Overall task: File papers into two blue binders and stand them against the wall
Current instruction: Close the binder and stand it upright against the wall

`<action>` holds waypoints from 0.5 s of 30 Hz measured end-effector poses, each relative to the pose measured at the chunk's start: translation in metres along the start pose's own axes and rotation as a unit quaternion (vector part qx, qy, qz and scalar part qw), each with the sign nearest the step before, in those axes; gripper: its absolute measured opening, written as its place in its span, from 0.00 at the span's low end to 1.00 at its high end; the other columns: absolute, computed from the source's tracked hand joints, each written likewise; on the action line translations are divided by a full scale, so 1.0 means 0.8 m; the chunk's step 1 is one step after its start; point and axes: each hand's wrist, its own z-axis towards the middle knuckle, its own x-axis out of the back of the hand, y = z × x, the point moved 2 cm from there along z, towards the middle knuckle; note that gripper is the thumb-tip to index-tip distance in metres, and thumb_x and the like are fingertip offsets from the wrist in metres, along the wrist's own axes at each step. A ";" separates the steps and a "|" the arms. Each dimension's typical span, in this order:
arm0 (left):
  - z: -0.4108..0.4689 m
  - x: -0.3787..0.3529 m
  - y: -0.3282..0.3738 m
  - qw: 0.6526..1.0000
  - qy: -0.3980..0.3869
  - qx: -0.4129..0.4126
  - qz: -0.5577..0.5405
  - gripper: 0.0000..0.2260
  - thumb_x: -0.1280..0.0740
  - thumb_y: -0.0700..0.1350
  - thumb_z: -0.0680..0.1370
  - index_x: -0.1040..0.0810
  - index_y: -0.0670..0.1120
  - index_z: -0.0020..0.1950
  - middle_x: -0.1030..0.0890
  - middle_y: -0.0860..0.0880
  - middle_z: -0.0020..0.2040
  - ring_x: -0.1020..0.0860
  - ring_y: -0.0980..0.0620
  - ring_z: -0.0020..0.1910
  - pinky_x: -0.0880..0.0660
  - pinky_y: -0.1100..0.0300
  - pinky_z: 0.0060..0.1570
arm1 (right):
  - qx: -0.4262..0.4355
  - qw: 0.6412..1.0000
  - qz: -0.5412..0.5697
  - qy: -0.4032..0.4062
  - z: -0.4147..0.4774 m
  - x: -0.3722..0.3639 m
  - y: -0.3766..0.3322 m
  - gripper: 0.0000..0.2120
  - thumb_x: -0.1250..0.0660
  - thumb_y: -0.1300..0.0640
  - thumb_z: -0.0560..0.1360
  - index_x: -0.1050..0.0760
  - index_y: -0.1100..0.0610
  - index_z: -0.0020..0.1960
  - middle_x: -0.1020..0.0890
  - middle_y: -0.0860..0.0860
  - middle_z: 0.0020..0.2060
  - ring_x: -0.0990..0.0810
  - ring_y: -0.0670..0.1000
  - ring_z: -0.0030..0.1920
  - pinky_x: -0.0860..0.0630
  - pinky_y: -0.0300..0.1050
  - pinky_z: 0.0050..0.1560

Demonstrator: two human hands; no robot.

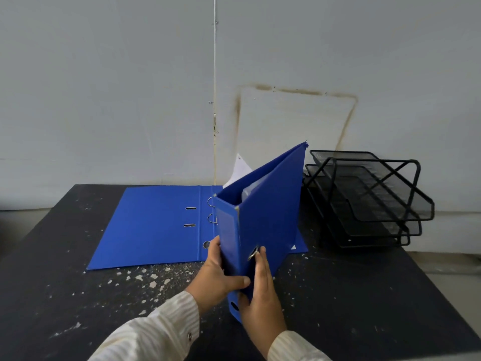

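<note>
The closed binder (260,217) is in both my hands, lifted off the table (78,282) and tipped so its far top corner leans away toward the wall (104,87). It is smooth blue plastic-coated board with a broad flat spine facing me; one corner shows a worn pale edge. My left hand (218,274) wraps the spine from the left, thumb pressed across its lower front. My right hand (260,290) closes on the right side of the spine, a fingertip at the small metal ring (253,253) set in the spine. A round finger hole shows near the bottom end, below my hands. Inside the gap at the top I see something pale and glossy, too dim to name.

Behind it the second binder (161,225) lies wide open and flat on the table, its inner cover matte blue, with two narrow metal-rimmed slots and curved wire rings (211,210) by the spine. A white sheet of paper (240,170) with a punched hole stands up behind the held binder.

To the right, near the wall, sits a black wire-mesh tray rack (369,199) with three stepped tiers. The table is dark and rough, speckled with white flecks. My sleeves (156,329) are pale striped cloth with a button.
</note>
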 end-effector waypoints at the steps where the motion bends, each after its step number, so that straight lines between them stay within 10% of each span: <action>1: -0.002 0.000 -0.001 1.000 -0.010 -0.001 0.014 0.36 0.24 0.35 0.63 0.36 0.62 0.61 0.22 0.56 0.59 0.22 0.60 0.59 0.22 0.62 0.53 | -0.010 1.000 0.019 0.012 -0.003 0.002 -0.001 0.48 0.32 0.63 0.73 0.61 0.29 0.69 0.53 0.34 0.73 0.51 0.33 0.73 0.43 0.32 0.70; 9: -0.011 0.000 0.015 0.996 -0.092 -0.007 0.007 0.30 0.29 0.35 0.74 0.38 0.50 0.70 0.23 0.54 0.63 0.23 0.62 0.59 0.24 0.67 0.54 | -0.091 0.989 0.105 0.060 -0.006 0.021 -0.020 0.36 0.28 0.57 0.71 0.45 0.34 0.67 0.31 0.43 0.68 0.30 0.41 0.66 0.26 0.43 0.63; 15: -0.005 0.013 0.048 0.988 -0.147 -0.017 0.038 0.31 0.29 0.47 0.72 0.38 0.55 0.73 0.22 0.59 0.64 0.25 0.56 0.64 0.26 0.55 0.64 | -0.099 0.993 0.061 0.025 0.021 0.042 -0.052 0.48 0.27 0.49 0.69 0.59 0.42 0.75 0.36 0.47 0.69 0.30 0.45 0.65 0.27 0.43 0.61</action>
